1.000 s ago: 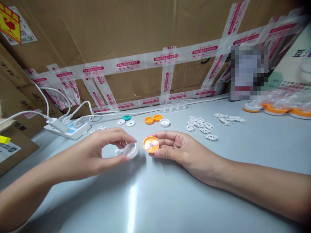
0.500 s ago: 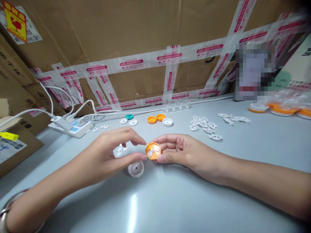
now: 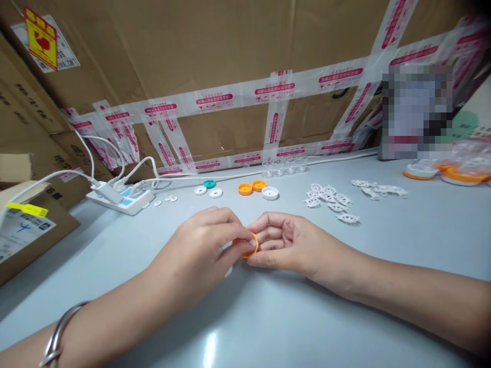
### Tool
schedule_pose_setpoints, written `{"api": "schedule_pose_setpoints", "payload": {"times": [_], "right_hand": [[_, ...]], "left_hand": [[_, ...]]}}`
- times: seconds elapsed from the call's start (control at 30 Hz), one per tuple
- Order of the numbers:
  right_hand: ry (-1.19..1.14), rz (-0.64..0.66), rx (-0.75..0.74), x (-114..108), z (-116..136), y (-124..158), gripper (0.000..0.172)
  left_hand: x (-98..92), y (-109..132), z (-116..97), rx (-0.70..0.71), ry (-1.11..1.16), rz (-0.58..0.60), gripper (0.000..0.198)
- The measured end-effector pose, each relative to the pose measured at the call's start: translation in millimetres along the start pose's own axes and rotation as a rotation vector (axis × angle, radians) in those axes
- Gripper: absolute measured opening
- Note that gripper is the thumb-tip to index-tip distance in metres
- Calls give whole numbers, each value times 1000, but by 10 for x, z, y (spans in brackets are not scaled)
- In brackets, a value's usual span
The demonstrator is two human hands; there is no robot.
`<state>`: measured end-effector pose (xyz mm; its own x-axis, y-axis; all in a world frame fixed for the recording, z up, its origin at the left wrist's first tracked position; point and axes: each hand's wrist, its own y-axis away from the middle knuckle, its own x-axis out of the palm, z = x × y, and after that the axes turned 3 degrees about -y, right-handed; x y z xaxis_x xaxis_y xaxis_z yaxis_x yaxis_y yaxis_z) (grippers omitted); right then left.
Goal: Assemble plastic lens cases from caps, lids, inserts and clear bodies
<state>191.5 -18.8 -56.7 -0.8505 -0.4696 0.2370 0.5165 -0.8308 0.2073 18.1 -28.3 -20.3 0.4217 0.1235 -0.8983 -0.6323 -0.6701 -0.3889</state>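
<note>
I keep the right hand [image 3: 286, 240] clamped on the orange cup [image 3: 250, 253], presumably bracing it for the left hand [image 3: 205, 237], fingertips inside; from here I can't tell whether they pinch anything.

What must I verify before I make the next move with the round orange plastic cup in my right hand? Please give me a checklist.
1. Right hand supports the round orange plastic cup: ok, thumb and fingers hold its rim.
2. Left hand at the cup: ok, its fingertips reach into the opening.
3. View into the cup: not ok, the left fingers cover most of it.
4. Seating inside the cup: cannot tell, too much is hidden.
5. White spoked plastic parts away from both hands: ok, they lie apart on the grey table.
</note>
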Motion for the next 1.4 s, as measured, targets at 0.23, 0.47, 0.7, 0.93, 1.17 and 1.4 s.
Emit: {"api": "schedule_pose_setpoints", "payload": {"times": [0.23, 0.47, 0.7, 0.93, 1.17, 1.4], "right_hand": [[-1, -10, -5, -9, 0, -1, 36], [22, 0, -1, -12, -10, 14, 36], [27, -12, 6, -14, -7, 7, 35], [28, -8, 12, -20, -24, 6, 35], [5, -12, 27, -12, -17, -9, 35], [-14, -15, 29, -7, -21, 6, 35]], "left_hand": [[64, 44, 33, 214, -231, -126, 10], [61, 46, 38, 278, -275, -178, 9], [72, 60, 27, 272, -297, -217, 7], [55, 79, 17, 302, -347, -202, 11], [19, 82, -13, 319, -381, -161, 11], [38, 111, -55, 347, -387, -161, 22]]}}
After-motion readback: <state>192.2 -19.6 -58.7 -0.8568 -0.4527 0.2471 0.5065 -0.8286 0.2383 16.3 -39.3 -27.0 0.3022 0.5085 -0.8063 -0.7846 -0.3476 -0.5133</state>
